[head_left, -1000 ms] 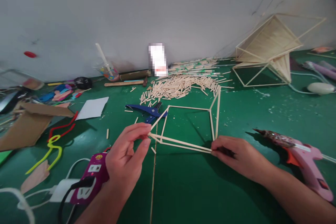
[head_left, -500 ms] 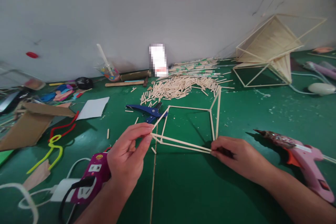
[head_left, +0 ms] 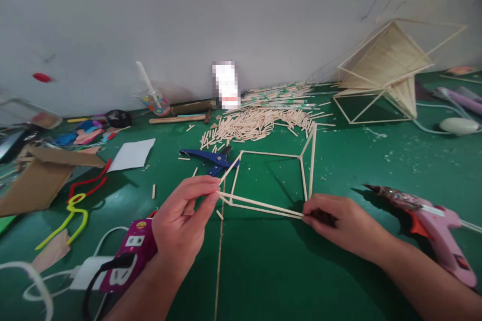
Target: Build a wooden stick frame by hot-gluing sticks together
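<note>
A frame of thin wooden sticks (head_left: 271, 153) stands on the green table in front of me. My left hand (head_left: 186, 213) pinches its near left corner between thumb and forefinger, where several sticks meet. At the near right corner, my right hand (head_left: 339, 220) closes its fingertips on the frame, hiding the joint. A long stick runs between both hands, slightly above the frame's lower near edge. Blue cutting pliers (head_left: 214, 159) lie just behind the frame's left side. To the right of my right hand rests a pink hot glue gun (head_left: 429, 230), nozzle toward the left.
Short stick pieces (head_left: 250, 128) are heaped behind the frame, near a phone (head_left: 226, 85) against the wall. A larger stick structure (head_left: 391, 80) stands back right. Left are a purple power strip (head_left: 130, 253) with cables, white paper (head_left: 131, 154), pipe cleaners (head_left: 77, 205) and cardboard (head_left: 45, 180).
Both hands keep their grip on the frame, which stays in place. The whole view has shifted very slightly.
</note>
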Available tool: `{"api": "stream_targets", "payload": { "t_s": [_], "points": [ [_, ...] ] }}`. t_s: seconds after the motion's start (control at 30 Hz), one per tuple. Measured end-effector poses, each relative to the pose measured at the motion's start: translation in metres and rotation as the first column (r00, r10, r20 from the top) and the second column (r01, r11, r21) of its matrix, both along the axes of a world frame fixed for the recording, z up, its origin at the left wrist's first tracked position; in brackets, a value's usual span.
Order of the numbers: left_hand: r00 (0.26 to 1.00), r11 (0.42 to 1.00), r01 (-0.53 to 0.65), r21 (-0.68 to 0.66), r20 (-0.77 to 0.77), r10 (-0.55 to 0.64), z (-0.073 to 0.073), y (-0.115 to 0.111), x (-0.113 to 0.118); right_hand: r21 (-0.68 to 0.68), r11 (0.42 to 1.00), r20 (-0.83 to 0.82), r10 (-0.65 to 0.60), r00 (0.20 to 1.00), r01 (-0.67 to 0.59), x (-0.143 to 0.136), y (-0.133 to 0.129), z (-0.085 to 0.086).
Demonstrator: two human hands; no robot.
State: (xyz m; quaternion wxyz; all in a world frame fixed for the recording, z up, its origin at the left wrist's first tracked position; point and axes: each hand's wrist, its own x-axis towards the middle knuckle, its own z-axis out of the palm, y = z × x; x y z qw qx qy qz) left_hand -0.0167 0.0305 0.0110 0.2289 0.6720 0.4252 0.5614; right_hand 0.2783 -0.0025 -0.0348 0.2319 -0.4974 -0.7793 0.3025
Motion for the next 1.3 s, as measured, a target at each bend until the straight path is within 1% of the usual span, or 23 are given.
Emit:
{"api": "stream_targets", "payload": {
  "t_s": [0.17,0.4,0.53,0.87,1.3],
  "points": [
    [1.000,0.998,-0.004,0.061,-0.026,0.005,0.0025,0.0019,0.0020,-0.046,0.999,-0.012,0.012,1.000,-0.013,0.0016,0.0004,0.0040],
    [0.999,0.997,0.009,0.083,-0.053,-0.004,0.0016,0.0038,0.0004,-0.075,0.996,0.010,0.053,0.999,-0.052,0.0041,0.0009,0.0053],
    [0.997,0.994,0.018,0.108,-0.074,-0.010,0.0012,0.0042,-0.0011,-0.092,0.994,0.014,0.056,0.998,-0.054,0.0051,0.0012,0.0069],
    [0.991,0.993,0.064,0.101,-0.120,-0.052,0.0035,0.0034,-0.0026,-0.145,0.988,0.019,0.055,0.998,-0.051,0.0060,0.0014,0.0081],
    [0.987,0.993,0.011,0.118,-0.157,0.008,0.0056,0.0027,-0.0024,-0.173,0.984,0.019,0.046,0.999,-0.042,0.0056,0.0016,0.0067]
  ]
}}
